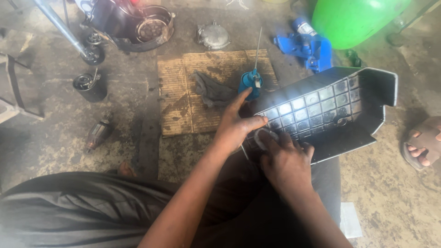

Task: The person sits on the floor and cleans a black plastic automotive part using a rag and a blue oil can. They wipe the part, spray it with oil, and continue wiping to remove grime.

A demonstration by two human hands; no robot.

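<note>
Ribbed grey plastic cover panel [330, 110] over lap, right of centre. Left hand [236, 126] on panel's near-left edge, right hand [287, 163] just beside, nearer body. Worn brown cardboard sheet [183, 87] on floor behind hands; crumpled grey rag [211, 89] and blue oil can with long spout [251, 80] on it. Round metal engine cover [213, 36] behind cardboard. Blue metal jack [308, 46] behind panel, green round tank [353, 18] beyond. Black cylindrical filter [90, 87] far left.
</note>
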